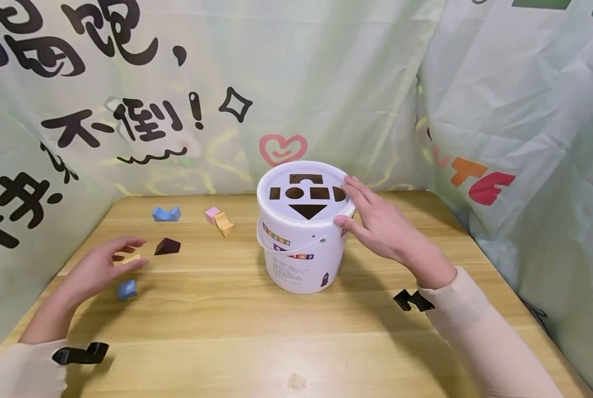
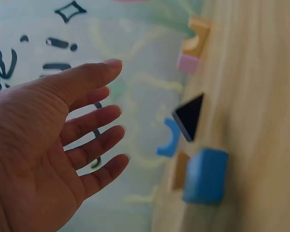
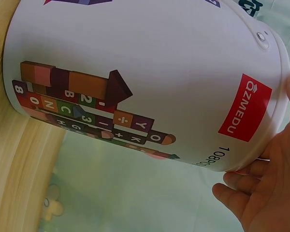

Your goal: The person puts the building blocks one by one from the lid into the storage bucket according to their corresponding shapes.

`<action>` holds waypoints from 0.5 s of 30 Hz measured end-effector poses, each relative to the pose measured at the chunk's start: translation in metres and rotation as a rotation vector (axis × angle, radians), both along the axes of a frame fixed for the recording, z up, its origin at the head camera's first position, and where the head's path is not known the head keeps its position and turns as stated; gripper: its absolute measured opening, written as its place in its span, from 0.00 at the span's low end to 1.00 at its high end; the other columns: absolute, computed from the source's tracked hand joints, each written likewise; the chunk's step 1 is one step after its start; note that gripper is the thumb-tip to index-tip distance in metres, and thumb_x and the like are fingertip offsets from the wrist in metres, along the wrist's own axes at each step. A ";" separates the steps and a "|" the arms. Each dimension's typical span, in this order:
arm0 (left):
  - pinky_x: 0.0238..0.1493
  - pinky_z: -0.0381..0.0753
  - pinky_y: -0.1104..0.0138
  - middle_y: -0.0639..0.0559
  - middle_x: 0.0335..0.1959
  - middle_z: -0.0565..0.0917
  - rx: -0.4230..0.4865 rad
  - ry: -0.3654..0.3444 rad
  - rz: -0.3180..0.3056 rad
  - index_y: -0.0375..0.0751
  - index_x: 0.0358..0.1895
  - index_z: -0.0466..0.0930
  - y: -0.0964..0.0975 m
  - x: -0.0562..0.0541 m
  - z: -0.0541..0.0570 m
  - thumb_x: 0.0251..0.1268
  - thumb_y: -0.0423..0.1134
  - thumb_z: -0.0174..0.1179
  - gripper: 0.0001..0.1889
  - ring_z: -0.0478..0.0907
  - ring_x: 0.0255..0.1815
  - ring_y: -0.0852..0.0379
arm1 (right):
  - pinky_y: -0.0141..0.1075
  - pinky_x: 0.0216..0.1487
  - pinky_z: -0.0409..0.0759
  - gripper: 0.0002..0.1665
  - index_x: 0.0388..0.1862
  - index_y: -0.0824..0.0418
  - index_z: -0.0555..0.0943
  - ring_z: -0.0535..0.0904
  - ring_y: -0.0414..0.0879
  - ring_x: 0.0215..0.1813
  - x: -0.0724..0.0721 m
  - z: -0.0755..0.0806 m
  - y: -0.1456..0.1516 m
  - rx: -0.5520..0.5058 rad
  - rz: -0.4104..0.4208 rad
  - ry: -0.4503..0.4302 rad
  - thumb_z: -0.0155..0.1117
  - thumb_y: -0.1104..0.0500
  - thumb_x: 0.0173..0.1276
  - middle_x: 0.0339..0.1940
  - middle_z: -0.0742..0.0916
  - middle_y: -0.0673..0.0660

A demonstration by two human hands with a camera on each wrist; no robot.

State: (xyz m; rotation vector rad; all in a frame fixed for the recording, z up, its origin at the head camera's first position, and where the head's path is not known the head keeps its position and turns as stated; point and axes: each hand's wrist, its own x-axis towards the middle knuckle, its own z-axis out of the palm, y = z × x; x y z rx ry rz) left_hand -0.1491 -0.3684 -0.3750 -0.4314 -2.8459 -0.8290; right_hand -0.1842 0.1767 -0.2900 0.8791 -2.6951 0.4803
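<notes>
To the left of the left hand [image 1: 102, 267], a pale curtain [image 1: 8, 149] is showing big black lettering. The left hand itself is hanging over the table [image 1: 197, 331], thumb well apart from its loosely spread fingers, holding nothing. A blue block [image 1: 127, 290] is sitting on its near side, and a tan block [image 1: 131, 258] is peeking out between thumb and fingers, though from the wrist both blocks are showing apart from the hand. Just right of the fingertips, a dark block [image 1: 167, 247] is lying. Beyond the hand, slightly to its right, a blue arch [image 1: 166, 216] is showing its notch. Farther right, a pink block [image 1: 212, 213] and an orange arch [image 1: 224, 225] are lying close together, well apart from either hand.

Between the hands, nearer the right hand [image 1: 382, 228], a white bucket [image 1: 296, 271] is standing upright. Its lid [image 1: 280, 207] is showing cut-out holes, among them a circle and a triangle. The right hand is resting wide on the rim, its thumb on the near side. Past it, the curtain is showing orange and red letters.
</notes>
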 end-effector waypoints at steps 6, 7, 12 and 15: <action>0.51 0.70 0.36 0.27 0.59 0.73 0.034 -0.022 0.041 0.27 0.64 0.69 -0.018 -0.006 -0.016 0.67 0.42 0.64 0.29 0.68 0.57 0.28 | 0.55 0.69 0.61 0.44 0.77 0.62 0.57 0.54 0.56 0.77 -0.001 0.001 0.000 0.001 -0.001 0.008 0.49 0.36 0.74 0.79 0.57 0.57; 0.51 0.70 0.36 0.27 0.60 0.72 0.035 -0.028 0.045 0.27 0.64 0.68 -0.021 -0.007 -0.018 0.68 0.43 0.64 0.29 0.67 0.57 0.27 | 0.55 0.69 0.62 0.44 0.77 0.62 0.57 0.55 0.56 0.77 -0.001 0.001 0.000 0.001 -0.001 0.010 0.49 0.36 0.74 0.79 0.57 0.57; 0.52 0.71 0.36 0.26 0.61 0.71 0.023 -0.083 0.054 0.27 0.64 0.68 -0.033 -0.012 -0.029 0.68 0.45 0.63 0.30 0.66 0.58 0.25 | 0.55 0.68 0.63 0.43 0.77 0.62 0.58 0.56 0.57 0.76 -0.001 0.001 0.000 0.003 -0.002 0.017 0.49 0.36 0.75 0.79 0.58 0.58; 0.53 0.70 0.35 0.26 0.62 0.69 0.004 -0.144 0.070 0.27 0.65 0.68 -0.038 -0.015 -0.034 0.68 0.49 0.63 0.32 0.67 0.59 0.24 | 0.55 0.68 0.63 0.43 0.77 0.62 0.58 0.56 0.57 0.76 -0.001 0.001 -0.001 0.004 -0.005 0.015 0.49 0.36 0.74 0.79 0.57 0.57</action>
